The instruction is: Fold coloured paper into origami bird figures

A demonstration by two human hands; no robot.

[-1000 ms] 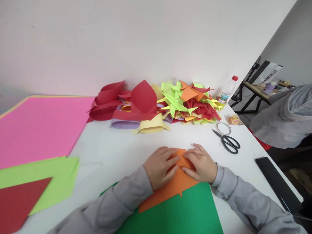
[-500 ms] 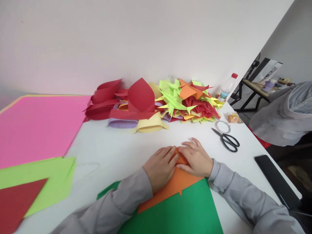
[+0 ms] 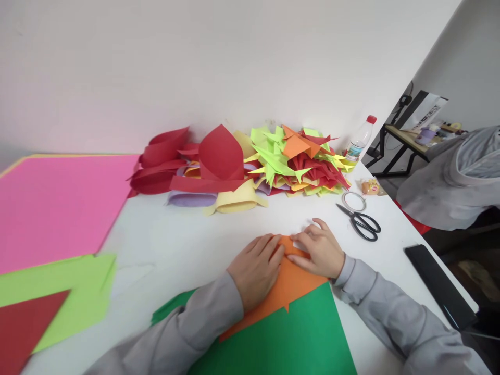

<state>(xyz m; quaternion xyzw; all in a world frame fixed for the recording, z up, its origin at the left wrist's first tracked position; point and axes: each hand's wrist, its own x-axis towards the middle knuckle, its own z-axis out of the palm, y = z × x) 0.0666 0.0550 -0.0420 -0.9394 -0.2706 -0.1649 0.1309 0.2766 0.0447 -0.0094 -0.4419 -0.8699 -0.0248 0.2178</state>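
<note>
A folded sheet of orange paper (image 3: 291, 284) lies over a large green sheet (image 3: 300, 333) at the front of the table. My left hand (image 3: 255, 271) lies on the upper left part of the orange paper, fingers out and pressing down, with the palm hiding some of it. At the paper's upper right edge, my right hand (image 3: 320, 250) pinches a folded strip between thumb and forefinger, and its other fingers are raised. A small orange point sticks out from the paper's lower edge.
Folded paper shapes (image 3: 221, 156) and a pile of pointed ones (image 3: 300, 161) stand along the wall. Scissors (image 3: 363, 225), a tape roll (image 3: 354, 201), a bottle (image 3: 360, 139) and a black phone-like slab (image 3: 439, 284) are at right. Pink sheets (image 3: 62, 208) lie left. Another person (image 3: 449, 182) sits beyond.
My right hand has shifted slightly right, away from my left hand, along the orange paper's top fold. My left hand stays in place. The whole view has moved a little.
</note>
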